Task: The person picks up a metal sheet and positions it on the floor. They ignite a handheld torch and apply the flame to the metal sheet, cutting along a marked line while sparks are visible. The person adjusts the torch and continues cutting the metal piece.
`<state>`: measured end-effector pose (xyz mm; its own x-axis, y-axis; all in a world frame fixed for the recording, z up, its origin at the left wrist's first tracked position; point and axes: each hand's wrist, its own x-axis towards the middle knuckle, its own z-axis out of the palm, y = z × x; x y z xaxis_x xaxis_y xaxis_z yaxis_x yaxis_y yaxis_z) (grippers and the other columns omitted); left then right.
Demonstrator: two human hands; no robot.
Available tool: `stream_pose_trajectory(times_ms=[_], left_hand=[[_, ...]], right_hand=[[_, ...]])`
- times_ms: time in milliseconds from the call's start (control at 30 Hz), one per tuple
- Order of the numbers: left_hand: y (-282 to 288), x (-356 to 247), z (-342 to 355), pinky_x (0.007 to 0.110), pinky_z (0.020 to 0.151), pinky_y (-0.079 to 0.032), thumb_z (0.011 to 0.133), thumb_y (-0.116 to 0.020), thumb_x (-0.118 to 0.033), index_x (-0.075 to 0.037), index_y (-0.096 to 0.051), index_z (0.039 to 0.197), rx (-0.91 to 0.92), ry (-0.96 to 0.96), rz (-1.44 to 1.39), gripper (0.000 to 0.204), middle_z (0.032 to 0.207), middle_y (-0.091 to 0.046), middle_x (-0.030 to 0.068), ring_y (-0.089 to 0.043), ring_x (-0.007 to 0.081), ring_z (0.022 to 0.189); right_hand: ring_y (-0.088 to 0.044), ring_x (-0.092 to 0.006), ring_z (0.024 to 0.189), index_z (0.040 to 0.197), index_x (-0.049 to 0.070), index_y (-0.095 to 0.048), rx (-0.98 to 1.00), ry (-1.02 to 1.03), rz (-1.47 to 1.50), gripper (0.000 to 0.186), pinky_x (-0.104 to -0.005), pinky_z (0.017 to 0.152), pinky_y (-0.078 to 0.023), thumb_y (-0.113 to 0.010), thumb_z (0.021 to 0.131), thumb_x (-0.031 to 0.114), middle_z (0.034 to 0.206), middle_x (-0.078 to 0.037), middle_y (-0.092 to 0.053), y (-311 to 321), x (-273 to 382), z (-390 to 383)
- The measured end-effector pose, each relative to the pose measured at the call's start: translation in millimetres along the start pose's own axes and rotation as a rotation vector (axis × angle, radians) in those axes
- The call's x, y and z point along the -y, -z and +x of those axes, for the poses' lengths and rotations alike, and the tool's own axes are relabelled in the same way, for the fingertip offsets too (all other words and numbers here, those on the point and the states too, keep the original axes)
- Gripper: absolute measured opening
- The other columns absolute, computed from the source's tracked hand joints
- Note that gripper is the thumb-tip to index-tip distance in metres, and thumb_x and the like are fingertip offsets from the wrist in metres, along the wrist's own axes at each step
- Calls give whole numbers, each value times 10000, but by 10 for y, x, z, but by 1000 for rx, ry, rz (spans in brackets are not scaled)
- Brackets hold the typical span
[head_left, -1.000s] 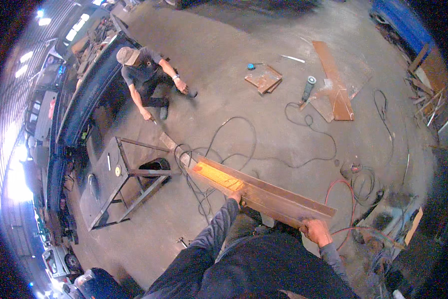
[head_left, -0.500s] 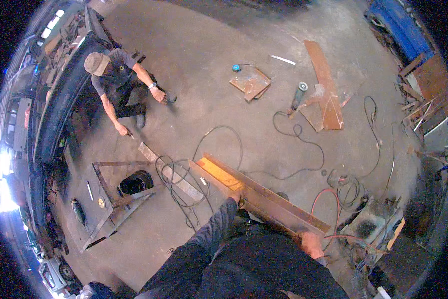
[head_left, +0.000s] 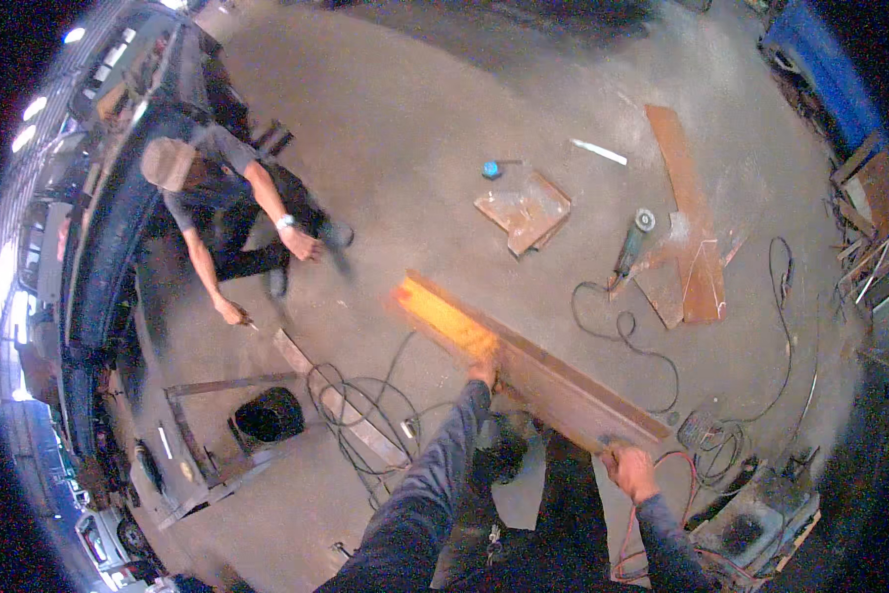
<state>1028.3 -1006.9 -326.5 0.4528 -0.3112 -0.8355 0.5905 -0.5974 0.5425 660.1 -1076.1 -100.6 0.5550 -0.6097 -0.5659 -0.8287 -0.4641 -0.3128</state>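
A long rusty steel beam (head_left: 573,391) with a channel-like profile lies slantwise in front of my body, its far left end yellow. My left hand (head_left: 483,373) grips the lower edge near the yellow stretch, the fingers partly hidden by the beam. Closed round the near right end is my right hand (head_left: 630,470). My two arms reach forward, and the beam appears held up off the floor.
At left a person (head_left: 232,198) crouches, one hand near a flat bar (head_left: 301,353). Coiled cable (head_left: 357,415) crosses that bar beside a metal frame (head_left: 257,381). An angle grinder (head_left: 634,242), rusty plates (head_left: 526,211) and a long strip (head_left: 684,198) lie ahead; a welding machine (head_left: 751,529) is right.
The beam and both my hands have moved forward, away from my body, and my arms are more outstretched. The view has shifted. The crouching person still points a hand toward the flat bar.
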Motion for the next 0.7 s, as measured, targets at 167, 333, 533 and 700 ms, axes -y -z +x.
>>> stream_pose_trajectory(times_ms=[167,333,533,700], left_hand=[[-268,-28,1443,365,408,-425,901,-579,-205,-9,-634,898,-19,46,-209,203,708,-591,115,-557,219,506],[-473,-124,2251,331,409,-406,814,-605,-72,13,-602,853,-65,14,-116,94,711,-574,108,-522,187,505],[60,225,3549,325,435,-406,816,-658,-114,8,-617,859,-76,-107,-82,136,732,-591,83,-524,177,534],[-454,253,3961,342,435,-403,859,-650,-183,7,-614,842,-73,-220,172,194,724,-615,109,-534,191,514]], right_hand=[[-646,-411,875,928,80,-672,-46,56,49,256,-523,743,-495,-623,901,330,889,-188,-675,-582,-407,1426],[-642,-415,882,934,78,-665,-128,76,95,296,-525,749,-492,-616,903,369,888,-192,-666,-1364,-729,2419],[-650,-419,904,970,112,-679,-60,91,101,334,-517,752,-503,-622,904,435,929,-179,-687,-2501,-736,3384],[-669,-404,881,969,116,-679,-74,3,76,284,-524,734,-508,-678,875,384,900,-180,-693,-3386,-1320,3942]])
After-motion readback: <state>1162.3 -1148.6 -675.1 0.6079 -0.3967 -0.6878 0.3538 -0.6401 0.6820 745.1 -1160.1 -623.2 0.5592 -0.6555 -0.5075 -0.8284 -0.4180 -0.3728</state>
